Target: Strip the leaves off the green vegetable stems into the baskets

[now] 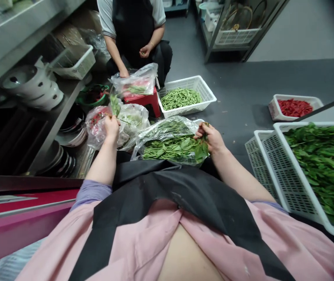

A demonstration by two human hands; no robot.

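Observation:
My left hand (112,128) is closed round a pale green leafy stalk (115,104), raised over a clear plastic bag (133,117) of trimmings. Over on the other side, my right hand (210,137) grips a bunch of leafy greens (202,150), whose dark leaves hang below the fingers. Between the two hands, in front of my apron, lies an opened clear bag (167,127) full of long-stemmed leafy greens (169,148).
A co-worker (133,31) crouches opposite, one hand at a bag on a red stool (143,101). Baskets hold green beans (181,98), red chillies (294,107) and leafy greens (325,171). Metal shelving (64,113) with stacked white dishes (33,88) runs along the left.

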